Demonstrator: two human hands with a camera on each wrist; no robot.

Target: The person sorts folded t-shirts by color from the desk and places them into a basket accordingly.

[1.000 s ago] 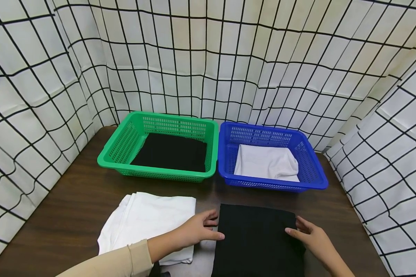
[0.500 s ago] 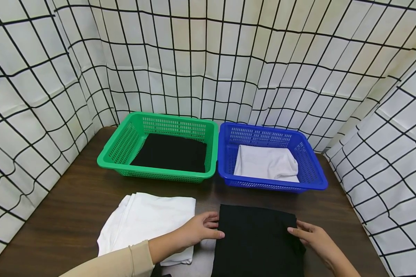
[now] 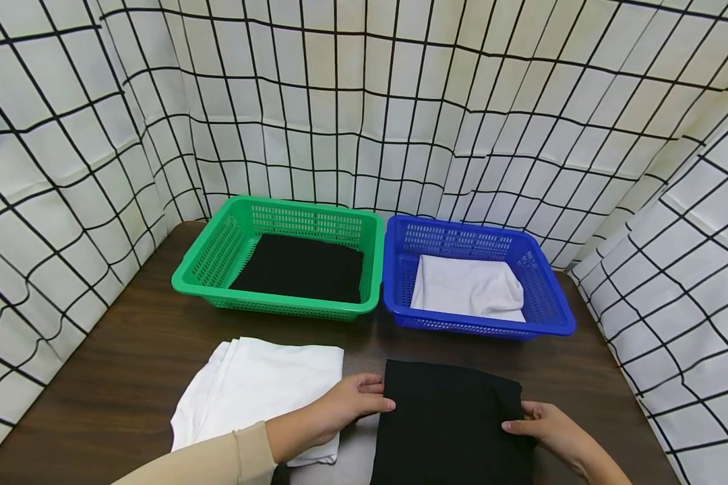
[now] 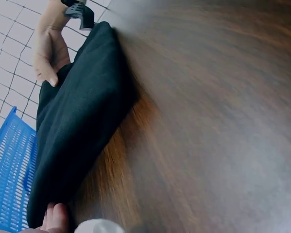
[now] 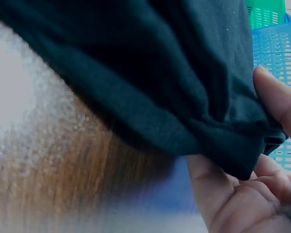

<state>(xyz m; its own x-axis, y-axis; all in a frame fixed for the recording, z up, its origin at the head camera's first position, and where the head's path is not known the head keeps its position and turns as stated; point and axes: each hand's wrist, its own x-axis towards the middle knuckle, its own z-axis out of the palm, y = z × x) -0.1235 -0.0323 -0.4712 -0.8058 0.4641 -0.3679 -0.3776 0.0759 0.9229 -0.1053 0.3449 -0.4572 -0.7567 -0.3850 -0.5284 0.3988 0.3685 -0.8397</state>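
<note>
A folded black cloth (image 3: 451, 424) lies at the front of the table, right of centre. At its right edge my right hand (image 3: 552, 431) pinches the fabric, thumb on top and fingers beneath; the right wrist view shows this black cloth (image 5: 150, 73) creased and drooping beside the hand (image 5: 252, 199). My left hand (image 3: 346, 407) is at the opposite edge, its fingertips against the side and its thumb over the top. In the left wrist view the left fingers (image 4: 56, 217) touch the near end of the cloth, while the thumb stands apart from it.
A folded white cloth (image 3: 267, 377) lies left of the black one, partly under the left forearm. Behind stand a green basket (image 3: 279, 310) with black cloth inside and a blue basket (image 3: 473, 328) with white cloth. White sheeting with a black grid (image 3: 364, 101) surrounds the table.
My right hand has slid slightly toward me along the cloth's right edge, and its fingers have closed on the fabric. The left hand stays nearly in place.
</note>
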